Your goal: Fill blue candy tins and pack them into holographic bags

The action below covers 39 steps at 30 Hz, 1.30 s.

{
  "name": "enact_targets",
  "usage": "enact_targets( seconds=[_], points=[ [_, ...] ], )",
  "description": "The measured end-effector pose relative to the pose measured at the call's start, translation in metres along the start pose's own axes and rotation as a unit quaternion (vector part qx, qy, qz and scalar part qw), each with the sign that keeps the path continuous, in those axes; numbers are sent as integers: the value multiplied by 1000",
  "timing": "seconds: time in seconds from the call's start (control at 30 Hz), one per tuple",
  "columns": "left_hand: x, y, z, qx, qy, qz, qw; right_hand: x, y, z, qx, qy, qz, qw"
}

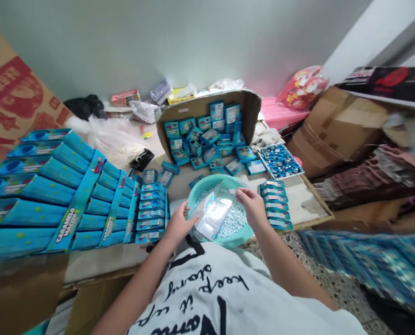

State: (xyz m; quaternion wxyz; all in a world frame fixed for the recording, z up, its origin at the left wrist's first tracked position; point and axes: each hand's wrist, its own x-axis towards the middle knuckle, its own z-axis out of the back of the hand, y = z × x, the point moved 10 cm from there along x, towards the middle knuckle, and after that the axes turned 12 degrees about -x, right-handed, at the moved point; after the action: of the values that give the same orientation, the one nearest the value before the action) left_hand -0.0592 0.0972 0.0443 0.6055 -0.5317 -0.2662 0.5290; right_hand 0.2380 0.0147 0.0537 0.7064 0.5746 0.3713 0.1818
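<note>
Clear, shiny plastic bags (214,216) lie slantwise over a mint-green basin (196,190). Small pale blue pellets (237,218) fill the basin, partly hidden under the plastic. My left hand (179,224) grips the bags at their lower left edge, thumb over the top. At the upper right end, my right hand (253,207) is closed in a pinch on the plastic, fingertips together. How many bags lie together I cannot tell. Short stacks of small blue boxes stand on both sides, the left stack (152,211) and the right stack (276,204).
Behind the basin, an open carton (256,104) holds many loose blue boxes (210,137). A white tray (299,171) of shiny blue pieces sits at right. Large blue display packs (71,195) line the left side. A black tape dispenser (141,159) lies near a plastic sack (106,137).
</note>
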Motion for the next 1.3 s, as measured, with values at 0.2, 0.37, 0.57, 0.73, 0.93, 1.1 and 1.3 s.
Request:
enact_targets(
  seconds=[0.2, 0.37, 0.57, 0.73, 0.93, 1.1, 1.3],
  points=[
    [-1, -44, -26, 103, 67, -130, 984, -10, -6, 69, 53, -87, -3, 995],
    [-38, -96, -10, 249, 71, -310, 915, -15, -4, 66, 45, -64, 19, 997],
    [-63, -79, -18, 369, 160, -355, 844, -15, -29, 5, -85, 95, 43, 991],
    [-81, -68, -15, 316, 194, -343, 863, -8, -36, -20, -158, 167, 78, 970],
    [-77, -60, 4, 261, 150, -290, 909, -6, -39, -27, -201, 183, 109, 956],
    [-76, -56, 5, 244, 135, -259, 925, -13, -54, -33, -226, 206, 93, 948],
    [-80, -55, 7, 216, 121, -244, 938, -10, -66, -37, -281, 187, 87, 937]
  ],
)
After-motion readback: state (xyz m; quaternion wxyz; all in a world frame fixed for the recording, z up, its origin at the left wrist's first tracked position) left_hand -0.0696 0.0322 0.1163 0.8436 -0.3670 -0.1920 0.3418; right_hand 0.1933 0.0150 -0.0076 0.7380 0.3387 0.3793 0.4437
